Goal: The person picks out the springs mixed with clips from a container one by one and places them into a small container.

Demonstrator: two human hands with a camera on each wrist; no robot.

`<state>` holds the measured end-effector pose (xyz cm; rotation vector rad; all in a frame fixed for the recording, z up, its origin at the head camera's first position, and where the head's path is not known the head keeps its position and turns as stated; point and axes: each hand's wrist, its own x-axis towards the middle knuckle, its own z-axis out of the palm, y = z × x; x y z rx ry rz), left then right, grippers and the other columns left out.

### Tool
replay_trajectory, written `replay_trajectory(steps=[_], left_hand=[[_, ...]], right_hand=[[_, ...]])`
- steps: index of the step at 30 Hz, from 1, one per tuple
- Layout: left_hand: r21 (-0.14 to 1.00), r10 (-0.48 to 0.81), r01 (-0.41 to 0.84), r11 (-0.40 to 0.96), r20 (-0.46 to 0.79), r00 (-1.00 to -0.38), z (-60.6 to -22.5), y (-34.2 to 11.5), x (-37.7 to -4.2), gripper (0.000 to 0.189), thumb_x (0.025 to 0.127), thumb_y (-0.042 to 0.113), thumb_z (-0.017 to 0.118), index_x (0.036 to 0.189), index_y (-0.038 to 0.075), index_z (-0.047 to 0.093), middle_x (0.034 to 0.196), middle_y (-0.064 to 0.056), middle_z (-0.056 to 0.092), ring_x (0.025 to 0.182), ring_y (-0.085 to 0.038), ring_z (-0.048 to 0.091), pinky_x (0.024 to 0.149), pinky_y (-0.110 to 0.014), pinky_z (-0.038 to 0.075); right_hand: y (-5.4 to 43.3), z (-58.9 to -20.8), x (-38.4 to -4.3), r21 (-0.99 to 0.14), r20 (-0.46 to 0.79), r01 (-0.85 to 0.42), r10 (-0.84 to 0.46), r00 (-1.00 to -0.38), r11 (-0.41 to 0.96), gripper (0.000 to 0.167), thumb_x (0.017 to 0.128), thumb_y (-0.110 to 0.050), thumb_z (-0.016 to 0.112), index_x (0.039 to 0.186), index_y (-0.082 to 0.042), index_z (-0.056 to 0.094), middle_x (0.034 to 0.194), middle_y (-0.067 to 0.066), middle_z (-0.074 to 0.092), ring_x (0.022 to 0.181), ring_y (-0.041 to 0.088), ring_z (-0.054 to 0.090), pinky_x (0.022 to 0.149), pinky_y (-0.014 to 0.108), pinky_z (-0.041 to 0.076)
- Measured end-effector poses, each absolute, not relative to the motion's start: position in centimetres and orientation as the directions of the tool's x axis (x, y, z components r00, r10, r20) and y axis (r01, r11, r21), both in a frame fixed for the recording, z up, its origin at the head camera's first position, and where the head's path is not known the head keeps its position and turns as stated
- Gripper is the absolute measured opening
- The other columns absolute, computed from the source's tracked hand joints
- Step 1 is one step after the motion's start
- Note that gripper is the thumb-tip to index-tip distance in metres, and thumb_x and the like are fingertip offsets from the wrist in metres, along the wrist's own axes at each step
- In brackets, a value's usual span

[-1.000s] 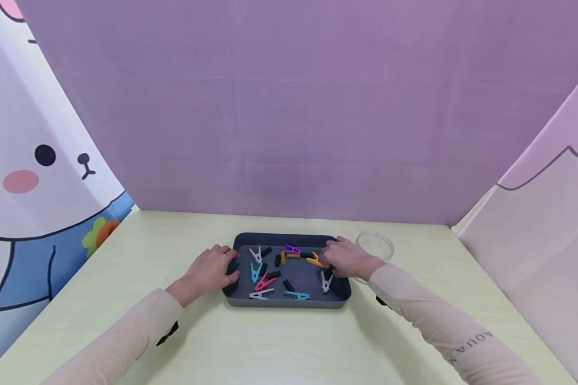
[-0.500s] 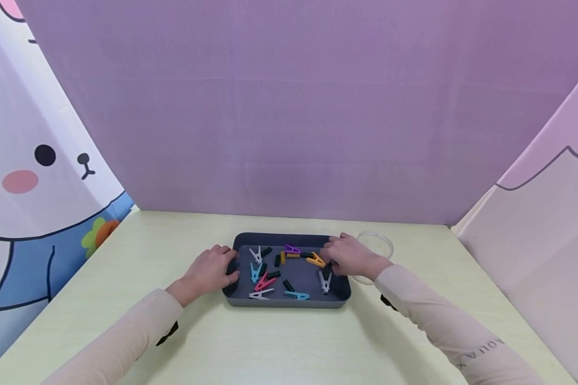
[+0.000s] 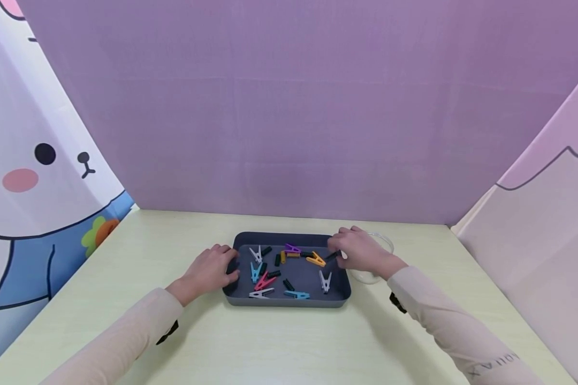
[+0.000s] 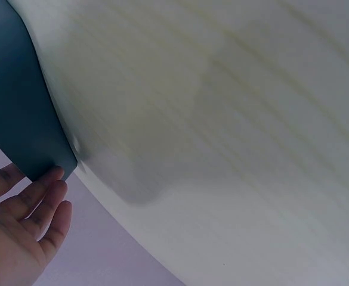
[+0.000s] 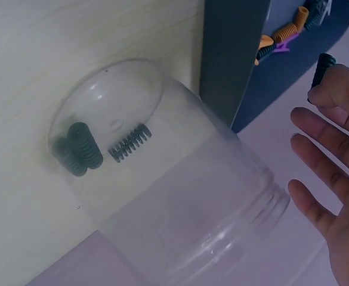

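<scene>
My left hand (image 3: 212, 270) grips the left end of a dark grey tray (image 3: 289, 302), and in the left wrist view its fingers (image 4: 40, 199) touch the outside of the tray's corner. Over the tray's right end, my right hand (image 3: 358, 250) pinches a dark coil spring (image 5: 322, 70) between thumb and forefinger, its other fingers spread loosely. Beside that hand stands a clear plastic jar (image 5: 180, 202) with several dark springs (image 5: 129, 143) at its bottom. In the head view the hand partly hides the jar.
Inside the tray lie several spring clips: orange (image 3: 316, 260), red (image 3: 265, 281), purple (image 3: 293, 248), light blue (image 3: 297, 295) and white (image 3: 325, 282). Loose dark springs (image 3: 289, 285) and golden ones (image 3: 293, 255) lie among them. A purple cloth (image 3: 289, 133) hangs behind the table.
My right hand has moved right and slightly up from the tray's right side toward the jar, carrying the dark spring. The white clip there is now uncovered. My left hand has stayed put.
</scene>
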<state>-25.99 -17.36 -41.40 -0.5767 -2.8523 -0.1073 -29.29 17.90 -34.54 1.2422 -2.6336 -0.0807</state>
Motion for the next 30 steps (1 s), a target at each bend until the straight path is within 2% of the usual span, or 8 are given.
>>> replay_trajectory(steps=[6,13,23,30], left_hand=[[0.026,0.374,0.392,0.92,0.241,-0.895,-41.4,-17.4,-26.0,0.043,0.078,0.037,0.066,0.106,0.006,0.062,0.105,-0.011,0.062,0.089,-0.025,0.055,0.076,-0.041,0.049],[0.033,0.367,0.385,0.922,0.234,-0.9,-41.4,-17.4,-26.0,0.043,0.078,0.037,0.066,0.107,0.006,0.062,0.106,-0.011,0.062,0.092,-0.026,0.055,0.078,-0.042,0.049],[0.035,0.364,0.382,0.923,0.24,-0.9,-41.5,-17.5,-25.9,0.043,0.078,0.036,0.066,0.108,0.006,0.062,0.107,-0.012,0.061,0.093,-0.026,0.055,0.079,-0.042,0.049],[0.045,0.361,0.381,0.924,0.236,-0.902,-41.3,-17.4,-25.8,0.042,0.078,0.036,0.066,0.108,0.006,0.062,0.108,-0.012,0.061,0.094,-0.026,0.055,0.08,-0.043,0.049]], right_hand=[[18.6,-34.0,-29.3,0.134,0.23,-0.735,-0.742,-0.629,0.665,0.012,0.072,-0.014,0.069,0.081,-0.017,0.062,0.082,-0.007,0.063,0.079,0.013,0.053,0.073,0.036,0.044],[19.5,-33.4,-29.3,0.13,0.29,-0.699,-0.702,-0.651,0.703,0.016,0.071,-0.012,0.069,0.085,-0.016,0.062,0.083,-0.006,0.063,0.081,0.013,0.054,0.075,0.04,0.045],[21.5,-32.8,-29.2,0.112,0.369,-0.672,-0.659,-0.656,0.732,0.017,0.07,-0.012,0.069,0.084,-0.015,0.06,0.084,-0.005,0.064,0.08,0.016,0.053,0.072,0.038,0.042],[23.2,-32.9,-29.3,0.088,0.417,-0.656,-0.626,-0.659,0.749,0.016,0.07,-0.01,0.069,0.081,-0.014,0.059,0.084,-0.004,0.064,0.081,0.018,0.054,0.075,0.042,0.043]])
